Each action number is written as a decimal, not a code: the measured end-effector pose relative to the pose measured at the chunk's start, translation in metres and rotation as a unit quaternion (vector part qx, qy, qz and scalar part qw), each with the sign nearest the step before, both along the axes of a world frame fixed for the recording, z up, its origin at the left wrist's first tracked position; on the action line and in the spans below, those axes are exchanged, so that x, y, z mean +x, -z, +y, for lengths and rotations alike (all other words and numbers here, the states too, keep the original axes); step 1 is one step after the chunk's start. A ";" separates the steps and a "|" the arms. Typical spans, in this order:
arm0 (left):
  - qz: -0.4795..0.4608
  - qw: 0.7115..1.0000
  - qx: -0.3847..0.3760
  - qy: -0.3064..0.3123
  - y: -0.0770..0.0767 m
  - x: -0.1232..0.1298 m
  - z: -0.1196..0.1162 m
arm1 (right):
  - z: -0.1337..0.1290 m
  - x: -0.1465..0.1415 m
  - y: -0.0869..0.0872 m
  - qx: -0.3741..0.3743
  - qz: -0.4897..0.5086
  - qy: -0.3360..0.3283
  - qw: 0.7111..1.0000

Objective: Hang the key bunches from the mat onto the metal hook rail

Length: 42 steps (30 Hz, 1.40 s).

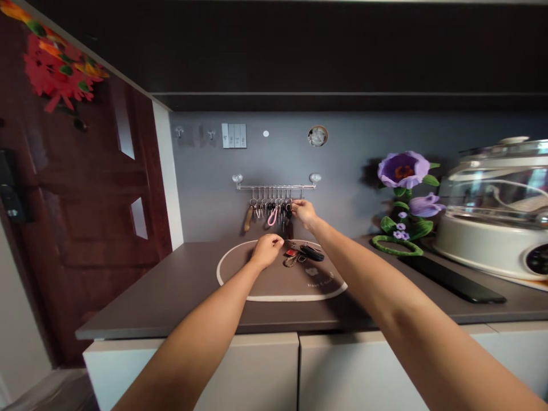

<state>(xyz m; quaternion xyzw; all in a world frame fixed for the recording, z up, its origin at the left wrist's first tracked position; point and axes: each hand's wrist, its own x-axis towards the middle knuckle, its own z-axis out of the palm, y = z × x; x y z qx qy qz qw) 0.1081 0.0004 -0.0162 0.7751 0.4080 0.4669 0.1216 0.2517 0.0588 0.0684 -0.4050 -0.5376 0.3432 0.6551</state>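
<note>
My right hand is raised at the right end of a metal hook rail on the wall. Its fingers are pinched at a dark bunch of keys hanging there. Several more keys hang along the rail, with a pink strap and a brown key fob among them. Lower down, my left hand hovers over a brown oval mat, fingers closed; whatever they hold is hidden. Just right of it, a pile of keys with a black fob and a red tag lies on the mat.
A black phone lies on the counter at the right. Behind it stand purple artificial flowers and a white appliance with a clear cover. A dark cabinet overhangs the counter. A brown door is at the left.
</note>
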 end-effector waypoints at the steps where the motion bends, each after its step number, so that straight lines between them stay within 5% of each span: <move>1: 0.006 1.000 0.001 0.001 0.000 0.000 0.000 | -0.001 0.001 0.001 0.005 -0.008 0.011 1.000; 5: 0.040 0.999 0.012 0.015 0.000 0.000 -0.002 | -0.007 0.005 0.007 0.003 -0.031 0.051 0.998; 18: 0.154 0.985 0.059 0.050 -0.003 -0.001 -0.008 | -0.063 0.013 0.052 -0.004 -0.070 -0.002 0.998; 24: 0.204 0.973 0.079 0.080 -0.001 -0.002 -0.006 | -0.077 0.032 0.076 0.022 -0.186 0.076 0.979; 33: 0.261 0.954 0.096 0.112 -0.001 0.002 -0.008 | -0.080 0.032 0.076 0.015 -0.386 0.157 0.909; 42: 0.296 0.948 0.098 0.068 -0.007 0.005 -0.017 | -0.078 0.030 0.080 0.012 -0.404 0.163 0.900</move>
